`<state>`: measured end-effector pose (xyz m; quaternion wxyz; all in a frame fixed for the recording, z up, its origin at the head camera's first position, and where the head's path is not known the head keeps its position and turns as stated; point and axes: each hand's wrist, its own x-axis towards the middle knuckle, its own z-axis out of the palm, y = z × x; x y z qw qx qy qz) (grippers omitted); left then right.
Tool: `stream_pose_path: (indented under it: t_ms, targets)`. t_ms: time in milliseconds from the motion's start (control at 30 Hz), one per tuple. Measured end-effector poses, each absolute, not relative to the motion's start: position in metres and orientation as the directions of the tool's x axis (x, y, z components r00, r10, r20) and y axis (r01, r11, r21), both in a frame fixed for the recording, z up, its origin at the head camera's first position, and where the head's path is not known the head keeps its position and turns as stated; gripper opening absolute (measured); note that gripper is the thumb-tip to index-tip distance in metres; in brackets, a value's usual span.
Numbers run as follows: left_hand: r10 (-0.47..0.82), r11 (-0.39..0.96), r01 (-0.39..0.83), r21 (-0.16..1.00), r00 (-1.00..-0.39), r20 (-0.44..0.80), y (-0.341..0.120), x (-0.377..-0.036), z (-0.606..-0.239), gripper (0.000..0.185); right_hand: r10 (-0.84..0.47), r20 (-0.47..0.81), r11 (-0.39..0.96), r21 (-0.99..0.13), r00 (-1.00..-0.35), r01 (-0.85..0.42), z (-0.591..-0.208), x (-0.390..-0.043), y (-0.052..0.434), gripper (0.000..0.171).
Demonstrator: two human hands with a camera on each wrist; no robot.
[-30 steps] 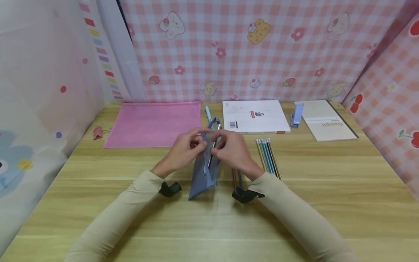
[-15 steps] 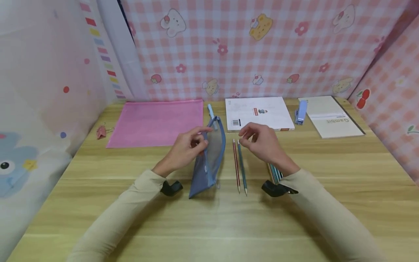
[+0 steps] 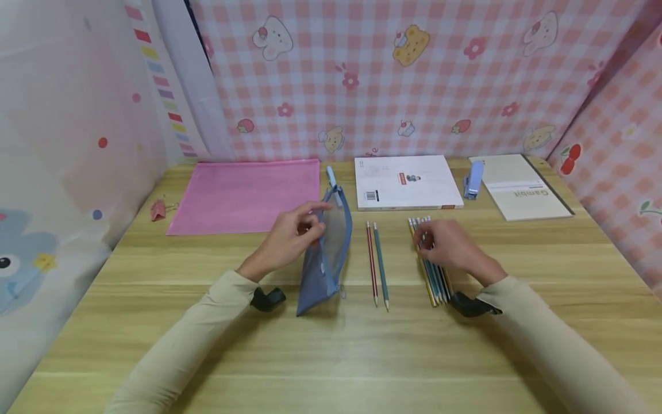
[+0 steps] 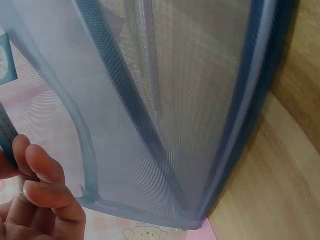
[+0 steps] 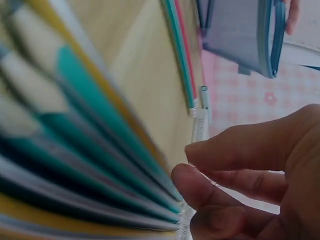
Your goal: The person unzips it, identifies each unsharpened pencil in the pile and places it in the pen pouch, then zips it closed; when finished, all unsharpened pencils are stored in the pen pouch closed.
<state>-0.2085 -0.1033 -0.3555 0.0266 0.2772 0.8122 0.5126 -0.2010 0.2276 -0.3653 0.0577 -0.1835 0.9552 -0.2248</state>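
head: soft, even light | desk (image 3: 351, 345): pale sheen, soft shadows | right wrist: near pencils (image 5: 100, 135) blurred | left wrist: hazy

Pink gingham backdrop (image 3: 320, 57) behind a wood-grain table (image 3: 331, 356).

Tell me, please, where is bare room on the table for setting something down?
Bare table lies between the sleeves, and outside them, in front of the pink pouch and the Gambit notebook. Crowded: from the blue mesh pouch, past two loose pencils, to the pencil bundle.
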Motion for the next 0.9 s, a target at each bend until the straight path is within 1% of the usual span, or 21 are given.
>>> stream_pose_path:
  t_ms: [133, 267, 433, 500, 600, 700, 800, 900]
  targets:
    - [0.480, 0.326, 0.426, 0.844, -0.843, 0.240, -0.103, -0.208, -0.356, 0.038, -0.363, -0.048, 0.847, -0.434, -0.930, -0.308, -0.371, -0.200, 0.227, 0.011]
    - [0.483, 0.331, 0.433, 0.839, -0.841, 0.243, -0.102, -0.207, -0.356, 0.038, -0.374, -0.032, 0.855, -0.399, -0.927, -0.331, -0.376, -0.201, 0.222, 0.011]
    - [0.488, 0.321, 0.432, 0.843, -0.838, 0.244, -0.100, -0.207, -0.356, 0.037, -0.410, -0.034, 0.861, -0.343, -0.911, -0.375, -0.380, -0.202, 0.211, 0.015]
    - [0.489, 0.317, 0.434, 0.843, -0.836, 0.246, -0.101, -0.206, -0.356, 0.037, -0.421, -0.038, 0.857, -0.342, -0.906, -0.384, -0.379, -0.203, 0.205, 0.018]
    - [0.486, 0.318, 0.441, 0.840, -0.836, 0.255, -0.102, -0.207, -0.355, 0.037, -0.421, -0.046, 0.852, -0.363, -0.906, -0.378, -0.376, -0.204, 0.197, 0.027]
    - [0.484, 0.317, 0.447, 0.836, -0.835, 0.263, -0.103, -0.207, -0.353, 0.037, -0.403, -0.075, 0.850, -0.400, -0.912, -0.342, -0.372, -0.205, 0.190, 0.036]
    - [0.483, 0.323, 0.448, 0.834, -0.836, 0.262, -0.104, -0.206, -0.352, 0.037, -0.384, -0.104, 0.843, -0.446, -0.918, -0.301, -0.369, -0.206, 0.184, 0.037]
    - [0.482, 0.326, 0.444, 0.834, -0.837, 0.257, -0.105, -0.206, -0.353, 0.037, -0.377, -0.109, 0.802, -0.535, -0.920, -0.265, -0.364, -0.207, 0.179, 0.035]
